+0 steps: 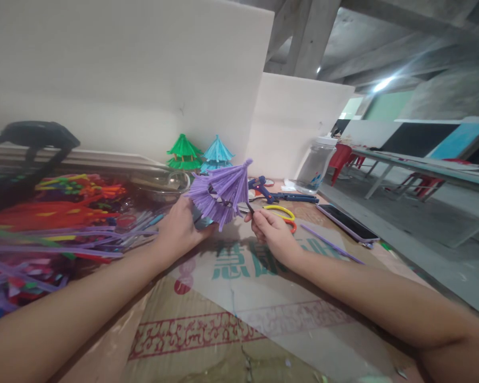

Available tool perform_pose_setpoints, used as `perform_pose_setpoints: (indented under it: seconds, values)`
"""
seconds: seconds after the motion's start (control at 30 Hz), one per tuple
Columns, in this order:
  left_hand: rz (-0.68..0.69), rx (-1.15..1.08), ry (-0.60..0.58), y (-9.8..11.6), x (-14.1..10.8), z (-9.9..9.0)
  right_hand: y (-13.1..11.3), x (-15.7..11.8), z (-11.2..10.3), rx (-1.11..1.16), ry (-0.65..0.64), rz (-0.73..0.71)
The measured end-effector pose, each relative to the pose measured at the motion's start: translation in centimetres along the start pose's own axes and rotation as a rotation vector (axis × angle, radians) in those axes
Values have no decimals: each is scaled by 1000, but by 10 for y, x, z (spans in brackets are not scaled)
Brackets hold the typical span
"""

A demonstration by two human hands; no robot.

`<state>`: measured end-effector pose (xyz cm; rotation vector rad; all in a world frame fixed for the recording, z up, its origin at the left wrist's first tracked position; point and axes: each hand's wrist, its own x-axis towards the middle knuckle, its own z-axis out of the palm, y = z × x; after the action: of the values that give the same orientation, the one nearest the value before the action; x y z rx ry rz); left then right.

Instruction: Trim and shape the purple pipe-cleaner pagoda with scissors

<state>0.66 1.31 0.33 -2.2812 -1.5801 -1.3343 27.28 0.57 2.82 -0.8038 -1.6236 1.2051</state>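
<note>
One purple ornament (234,186) sat gripped in the left hand (179,226) while the right hand (272,230) pinched a dark strip (250,208), apparently adjusting, which next called for steadiness.

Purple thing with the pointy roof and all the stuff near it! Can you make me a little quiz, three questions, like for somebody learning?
1. True or false: in the picture, the green model stands to the left of the light blue model.

2. Pick one: what colour is the lid on the bottle?
A) Red
B) White
C) Green

3. Short answer: which hand pinches the thin dark piece by the purple model?

Key
1. True.
2. B.
3. The right hand; the left hand holds the purple model.
</note>
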Motion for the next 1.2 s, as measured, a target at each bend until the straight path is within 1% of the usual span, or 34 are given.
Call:
perform_pose_setpoints:
  seconds: [0.23, 0.37, 0.47, 0.67, 0.83, 1.07, 1.2]
  values:
    - [-26, -5, 12, -3, 1, 2, 1, 2, 0, 0, 22, -10]
    - [-56, -3, 8, -6, 1, 3, 1, 1, 0, -17, -18, 0]
    - [-55, -4, 1, -8, 1, 3, 0, -1, 1, -15, -31, -13]
    - [-28, 36, 35, -9, 1, 5, 3, 1, -1, 56, 52, -28]
    - [-10, 30, 37, -8, 2, 4, 3, 3, -1, 19, 65, -27]
    - [-43, 29, 24, -4, 3, 1, 2, 3, -1, 42, 106, -26]
    - [-49, 44, 21, -6, 3, 3, 2, 2, -1, 38, 97, -19]
